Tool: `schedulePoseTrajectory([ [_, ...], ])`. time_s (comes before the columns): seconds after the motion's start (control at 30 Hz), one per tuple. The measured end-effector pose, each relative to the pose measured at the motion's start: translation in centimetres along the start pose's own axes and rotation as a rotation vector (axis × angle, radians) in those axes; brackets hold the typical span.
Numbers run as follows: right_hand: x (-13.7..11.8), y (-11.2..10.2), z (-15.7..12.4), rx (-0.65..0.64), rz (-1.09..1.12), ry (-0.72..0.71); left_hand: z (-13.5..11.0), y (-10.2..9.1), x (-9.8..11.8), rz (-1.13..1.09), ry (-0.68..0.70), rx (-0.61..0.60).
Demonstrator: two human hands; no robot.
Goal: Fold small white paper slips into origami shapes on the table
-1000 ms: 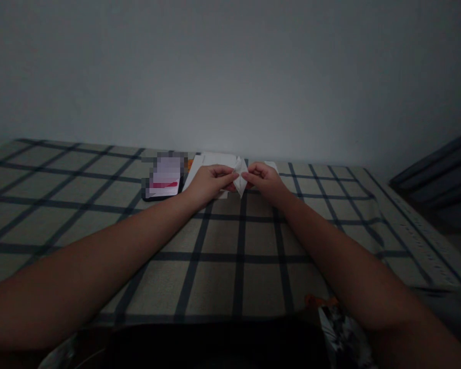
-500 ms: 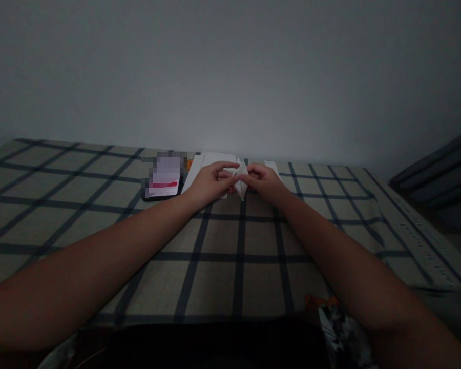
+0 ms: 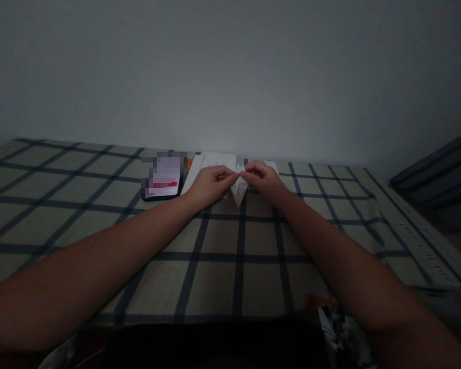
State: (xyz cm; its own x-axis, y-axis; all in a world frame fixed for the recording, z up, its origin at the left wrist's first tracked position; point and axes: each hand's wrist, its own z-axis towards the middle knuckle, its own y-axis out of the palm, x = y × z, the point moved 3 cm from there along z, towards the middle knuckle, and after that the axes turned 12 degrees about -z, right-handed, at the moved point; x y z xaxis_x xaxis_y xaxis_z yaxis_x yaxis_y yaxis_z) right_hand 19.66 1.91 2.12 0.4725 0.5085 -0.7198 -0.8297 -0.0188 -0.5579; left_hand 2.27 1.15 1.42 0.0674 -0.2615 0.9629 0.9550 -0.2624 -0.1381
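Note:
A small piece of folded white paper [image 3: 238,193] hangs between my two hands, one pointed corner toward me. My left hand [image 3: 214,182] pinches its left side with thumb and fingertips. From the other side my right hand [image 3: 264,178] is closed on the paper, its thumb close to the left thumb. The fingers hide part of the folds. White sheets [image 3: 218,159] lie on the cloth behind and beside my left hand, and another white piece [image 3: 271,164] shows just behind the right one.
A phone [image 3: 164,177] with a lit, partly blurred screen lies left of the sheets, something orange [image 3: 190,163] behind it. Checked cloth [image 3: 215,241] covers the surface up to a plain wall [image 3: 230,77]. A patterned item [image 3: 343,328] is at the near edge, beside my right forearm.
The folded paper has turned and its point sits lower, nearer to me. My left fingers have closed in on it, and both thumbs now meet at its upper part.

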Motion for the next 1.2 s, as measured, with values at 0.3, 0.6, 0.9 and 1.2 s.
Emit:
schedulePoseTrajectory([
  [0.3,-0.08,-0.16,0.05,-0.001,-0.006,-0.069,-0.11,0.19,0.22,0.092,0.062,-0.061],
  [0.6,-0.33,-0.19,-0.12,-0.027,0.012,0.011,0.01,0.24,-0.09,0.130,0.094,-0.082],
  [0.9,-0.19,-0.18,-0.10,-0.023,0.017,-0.008,-0.04,0.35,0.33,0.101,0.053,-0.077],
  [1.2,0.13,-0.11,-0.10,-0.003,-0.012,0.022,-0.11,0.27,0.16,0.149,0.072,-0.069],
])
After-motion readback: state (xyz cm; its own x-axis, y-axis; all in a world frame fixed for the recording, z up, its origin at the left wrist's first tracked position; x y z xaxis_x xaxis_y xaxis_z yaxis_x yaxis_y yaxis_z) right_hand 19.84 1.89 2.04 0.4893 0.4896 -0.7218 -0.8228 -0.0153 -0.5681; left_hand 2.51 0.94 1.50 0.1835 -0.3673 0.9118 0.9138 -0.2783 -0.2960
